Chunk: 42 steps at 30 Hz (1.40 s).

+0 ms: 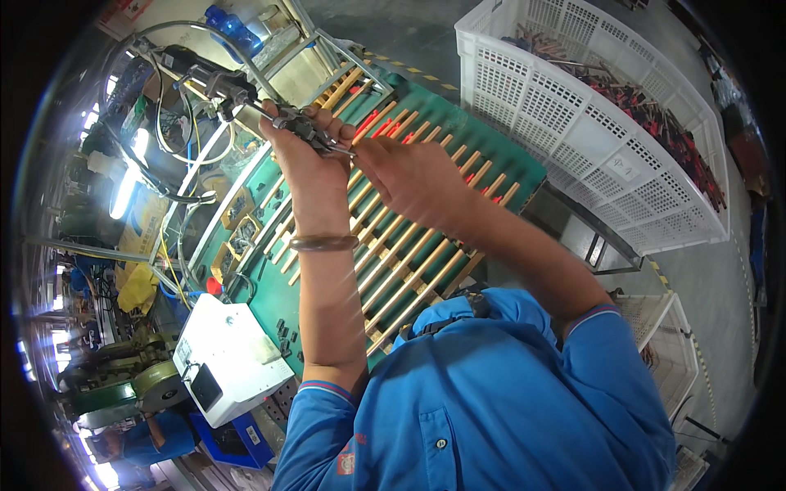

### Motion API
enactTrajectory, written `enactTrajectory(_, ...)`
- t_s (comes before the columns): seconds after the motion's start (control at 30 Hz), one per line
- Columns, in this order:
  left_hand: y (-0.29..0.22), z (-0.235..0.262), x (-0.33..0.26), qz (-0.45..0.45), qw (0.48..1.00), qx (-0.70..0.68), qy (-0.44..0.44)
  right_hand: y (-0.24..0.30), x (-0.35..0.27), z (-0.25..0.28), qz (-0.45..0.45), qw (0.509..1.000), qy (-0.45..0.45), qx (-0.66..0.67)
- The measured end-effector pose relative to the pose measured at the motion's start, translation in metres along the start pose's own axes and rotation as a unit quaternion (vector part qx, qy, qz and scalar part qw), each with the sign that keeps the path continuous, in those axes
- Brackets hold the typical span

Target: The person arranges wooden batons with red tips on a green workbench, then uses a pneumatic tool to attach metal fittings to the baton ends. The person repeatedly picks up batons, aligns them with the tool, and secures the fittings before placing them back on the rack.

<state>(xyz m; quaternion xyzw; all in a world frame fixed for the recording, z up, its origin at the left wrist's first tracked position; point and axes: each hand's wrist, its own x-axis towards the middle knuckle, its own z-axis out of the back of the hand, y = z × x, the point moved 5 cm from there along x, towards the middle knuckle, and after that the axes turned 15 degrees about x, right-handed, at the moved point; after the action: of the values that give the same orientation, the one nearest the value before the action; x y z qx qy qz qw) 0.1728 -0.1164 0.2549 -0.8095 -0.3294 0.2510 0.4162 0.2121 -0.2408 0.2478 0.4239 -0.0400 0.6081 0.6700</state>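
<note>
My left hand (307,168), palm turned up, is closed round the metal head (301,127) of a cylinder-like tool (217,84) mounted at the far left of the bench. At the end of that head, my right hand (417,182) pinches with thumb and forefinger. A thin metal tip (344,152) reaches its fingertips, but what they grip is hidden. Beneath both hands, several slim copper-coloured rods (401,260) lie side by side across the green bench top (508,151). Red pieces (385,124) show among their far ends.
A white perforated crate (565,123) full of rods with red parts stands at the right. A white box-shaped device (229,356) sits at the near left, beside small black pieces (285,337). Small bins (237,237) line the bench's left edge. A blue bottle (233,31) stands beyond.
</note>
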Motion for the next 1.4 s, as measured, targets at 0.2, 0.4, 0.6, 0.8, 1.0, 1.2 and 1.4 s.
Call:
enactTrajectory(0.2,0.009,0.015,0.009,-0.005,0.998,0.008,-0.056,0.019,-0.004,0.021,-0.013,1.000,0.002,-0.005)
enactTrajectory(0.4,0.022,0.030,0.015,-0.043,0.996,-0.048,-0.057,0.019,0.019,0.036,0.063,0.988,0.080,-0.119)
enactTrajectory(0.6,0.032,0.035,0.005,-0.052,0.994,-0.057,-0.072,0.023,0.031,0.019,0.079,0.962,0.186,-0.186)
enactTrajectory(0.8,0.033,0.047,0.003,-0.072,0.993,-0.062,-0.064,0.033,0.045,0.011,0.132,0.952,0.207,-0.182)
enactTrajectory(1.0,0.043,0.069,0.006,-0.053,0.996,-0.047,-0.062,0.049,0.069,-0.009,0.224,0.880,0.336,-0.248)
enactTrajectory(1.2,0.048,0.076,-0.001,-0.022,0.996,-0.058,-0.067,0.062,0.083,-0.015,0.263,0.816,0.451,-0.248)
enactTrajectory(1.4,0.059,0.083,0.007,-0.063,0.993,-0.063,-0.079,0.072,0.077,-0.045,0.193,0.772,0.525,-0.301)
